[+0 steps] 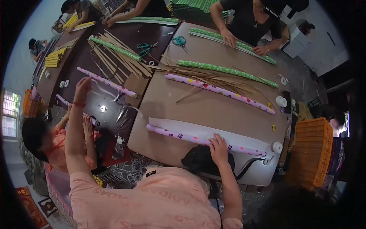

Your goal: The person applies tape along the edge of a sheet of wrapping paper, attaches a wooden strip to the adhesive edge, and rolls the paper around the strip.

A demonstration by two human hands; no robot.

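Observation:
My left hand is raised at the left with its fingers pinched together; a thin pale strip trails from it toward the table's edge. Below and to the right, my right hand lies over a long pink patterned roll, holding nothing, with its fingers spread. White paper extends behind and beneath this roll. Near the roll's right end are a white tape roll and a smaller ring.
Beyond lie another pink roll, a green patterned roll, thin wooden strips and green-handled scissors. A co-worker handles a green roll across the table. Another person sits at left. An orange crate stands right.

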